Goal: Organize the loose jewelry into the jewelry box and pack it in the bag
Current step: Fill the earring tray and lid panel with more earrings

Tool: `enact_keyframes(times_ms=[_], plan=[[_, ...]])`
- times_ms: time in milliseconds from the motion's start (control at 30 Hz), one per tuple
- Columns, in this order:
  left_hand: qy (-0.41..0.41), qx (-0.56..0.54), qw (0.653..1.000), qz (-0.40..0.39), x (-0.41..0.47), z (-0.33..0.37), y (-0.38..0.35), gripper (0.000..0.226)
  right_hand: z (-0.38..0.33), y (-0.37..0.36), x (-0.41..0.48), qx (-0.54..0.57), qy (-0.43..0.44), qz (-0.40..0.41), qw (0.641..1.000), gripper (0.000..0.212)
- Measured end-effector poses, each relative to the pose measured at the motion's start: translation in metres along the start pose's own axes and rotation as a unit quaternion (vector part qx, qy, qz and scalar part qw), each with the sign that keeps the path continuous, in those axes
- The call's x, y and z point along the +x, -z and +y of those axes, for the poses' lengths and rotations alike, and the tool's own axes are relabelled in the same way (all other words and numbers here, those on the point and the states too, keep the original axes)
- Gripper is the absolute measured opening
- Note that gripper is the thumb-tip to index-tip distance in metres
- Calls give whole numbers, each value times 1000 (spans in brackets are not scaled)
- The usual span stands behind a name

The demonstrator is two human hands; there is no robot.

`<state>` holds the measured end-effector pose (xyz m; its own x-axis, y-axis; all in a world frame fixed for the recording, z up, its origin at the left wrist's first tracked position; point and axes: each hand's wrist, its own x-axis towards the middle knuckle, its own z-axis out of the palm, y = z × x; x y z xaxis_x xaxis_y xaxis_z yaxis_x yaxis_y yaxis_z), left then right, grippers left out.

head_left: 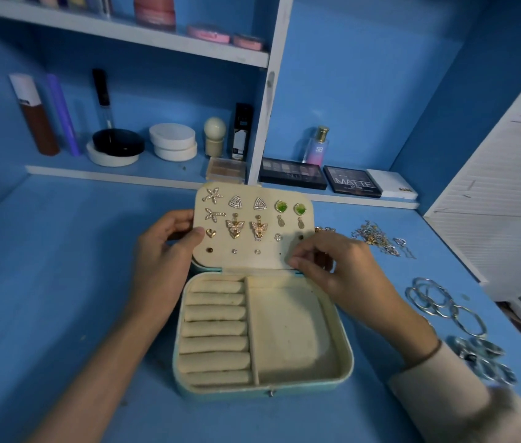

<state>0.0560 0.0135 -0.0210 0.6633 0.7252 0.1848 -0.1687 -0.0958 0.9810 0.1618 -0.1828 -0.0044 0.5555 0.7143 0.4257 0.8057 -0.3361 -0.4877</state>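
Note:
A teal jewelry box lies open on the blue desk, with cream ring rolls on its left and a bare compartment on its right. Its cream earring panel stands upright, studded with several earrings. My left hand grips the panel's left edge with the thumb on its face. My right hand pinches at the panel's lower right corner; what lies between its fingertips is too small to tell. Loose chains, silver bangles and silver rings lie to the right.
Cosmetics stand on the shelf behind: bottles, round jars, a perfume bottle and eyeshadow palettes. A white slatted panel borders the desk on the right. No bag is in view.

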Motion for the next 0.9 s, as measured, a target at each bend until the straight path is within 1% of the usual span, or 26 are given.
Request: enact_keyframes(times_ms=[133, 367, 567, 733, 900], plan=[[3, -14, 1000, 0, 0, 2, -2, 26, 3, -2, 2, -6, 16, -3, 1000, 10], [6, -16, 1000, -1, 2, 1, -2, 27, 3, -4, 5, -32, 36, -16, 999, 11], [7, -14, 1000, 1, 2, 0, -1, 26, 1, -5, 10, -36, 23, -19, 999, 14], [5, -16, 1000, 1, 2, 1, -2, 27, -1, -6, 15, -33, 13, -17, 999, 9], [8, -20, 1000, 0, 1, 2, -2, 27, -1, -14, 15, -30, 3, 18, 999, 14]])
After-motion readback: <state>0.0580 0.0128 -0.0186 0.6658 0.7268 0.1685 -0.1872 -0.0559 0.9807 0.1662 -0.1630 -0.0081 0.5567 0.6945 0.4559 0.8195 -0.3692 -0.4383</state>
